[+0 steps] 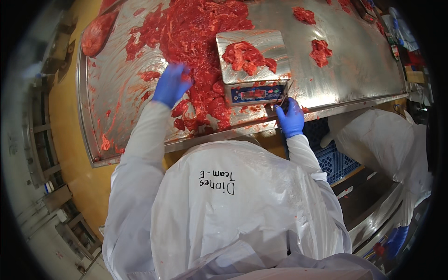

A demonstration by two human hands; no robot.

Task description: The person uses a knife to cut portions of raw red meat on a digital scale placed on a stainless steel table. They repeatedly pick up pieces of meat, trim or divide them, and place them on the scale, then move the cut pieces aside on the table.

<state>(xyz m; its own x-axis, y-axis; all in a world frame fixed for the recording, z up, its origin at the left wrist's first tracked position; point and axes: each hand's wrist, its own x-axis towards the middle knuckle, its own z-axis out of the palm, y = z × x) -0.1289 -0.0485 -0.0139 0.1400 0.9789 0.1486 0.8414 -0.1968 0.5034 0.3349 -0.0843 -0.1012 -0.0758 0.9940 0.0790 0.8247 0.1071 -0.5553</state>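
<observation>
My left hand (172, 85), in a blue glove, is over the left edge of a large heap of raw red meat pieces (189, 35). Its fingers are smeared by motion, so whether they hold anything is unclear. A steel-topped digital scale (254, 33) stands right of the heap, with a pile of meat pieces (243, 57) on its plate. My right hand (291, 119), also blue-gloved, is closed at the table's front edge by the scale's near right corner. From it a thin, dark, blade-like tool (284, 99) points up beside the scale; its handle is hidden.
The steel table (352, 70) has a raised rim. Two small meat portions, a nearer one (320, 52) and a farther one (304, 16), lie right of the scale. A large wrapped meat piece (99, 35) lies far left. Blue crates (337, 161) and a white plastic cover (378, 140) are at right.
</observation>
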